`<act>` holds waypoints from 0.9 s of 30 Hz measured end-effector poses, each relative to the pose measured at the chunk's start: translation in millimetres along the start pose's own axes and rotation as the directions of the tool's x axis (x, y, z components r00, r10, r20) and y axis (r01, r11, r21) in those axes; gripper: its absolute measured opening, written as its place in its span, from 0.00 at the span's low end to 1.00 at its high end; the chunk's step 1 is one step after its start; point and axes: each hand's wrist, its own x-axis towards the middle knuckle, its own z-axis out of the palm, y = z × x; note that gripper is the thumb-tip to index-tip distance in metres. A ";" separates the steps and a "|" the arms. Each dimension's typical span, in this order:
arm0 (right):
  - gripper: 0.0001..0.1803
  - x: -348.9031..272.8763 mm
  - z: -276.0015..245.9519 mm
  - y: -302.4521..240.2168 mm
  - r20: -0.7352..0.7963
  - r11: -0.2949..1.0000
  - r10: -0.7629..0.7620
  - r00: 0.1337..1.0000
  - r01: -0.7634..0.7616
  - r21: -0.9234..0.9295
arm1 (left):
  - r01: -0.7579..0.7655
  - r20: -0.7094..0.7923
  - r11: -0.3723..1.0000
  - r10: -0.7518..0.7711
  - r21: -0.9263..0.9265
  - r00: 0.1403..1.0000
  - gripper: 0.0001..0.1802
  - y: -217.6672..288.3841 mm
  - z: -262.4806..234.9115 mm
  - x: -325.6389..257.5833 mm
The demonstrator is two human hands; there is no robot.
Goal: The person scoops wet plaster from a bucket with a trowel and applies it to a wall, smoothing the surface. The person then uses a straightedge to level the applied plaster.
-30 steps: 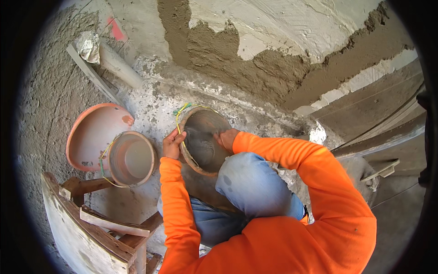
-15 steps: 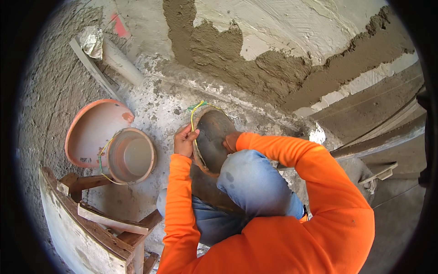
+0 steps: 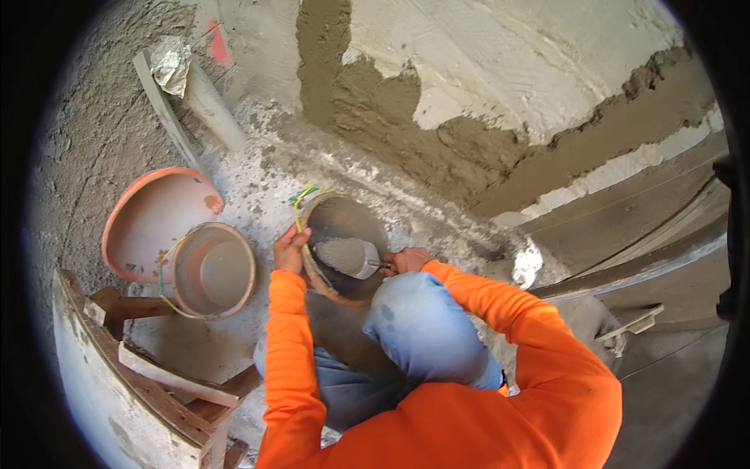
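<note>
A round bucket (image 3: 319, 273) with a yellow and green cord at its rim is tilted in front of my knees. My left hand (image 3: 290, 250) grips its left rim, fingers closed on the edge. In my right hand (image 3: 408, 259), closed round the handle, is a trowel (image 3: 369, 259). Its blade lies over the bucket's mouth and bears a heap of grey mortar (image 3: 339, 254). Dark wet residue lines the bucket's inside; its bottom is partly hidden by the trowel.
A second bucket (image 3: 248, 270) with grey liquid stands at the left, by a tilted reddish basin (image 3: 113, 234). A wooden frame (image 3: 168, 374) is nearer. Behind are a foil-capped pipe (image 3: 211, 105) and a wall with wet mortar (image 3: 391, 117). A curved board (image 3: 625, 270) lies right.
My right hand has come up out of the bucket, and the trowel with its mortar now shows. The bucket and my left hand appear shifted slightly left and down in view.
</note>
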 end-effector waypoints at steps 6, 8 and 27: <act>0.19 -50.0 -113.7 -38.4 -0.153 0.989 -0.083 0.985 0.062 -0.132 | 0.044 -0.022 0.989 -0.048 -0.141 0.999 0.24 -3.9 -15.7 12.7; 0.16 -69.3 -153.5 -44.8 -0.228 0.972 -0.212 0.950 0.180 -0.153 | 0.032 -0.015 0.995 -0.033 -0.090 0.999 0.24 -3.3 -18.6 15.3; 0.16 -1.4 -233.7 51.1 -0.206 0.933 0.359 0.910 -0.342 0.115 | 0.054 -0.023 0.993 -0.051 0.105 0.998 0.23 -1.8 -3.0 16.3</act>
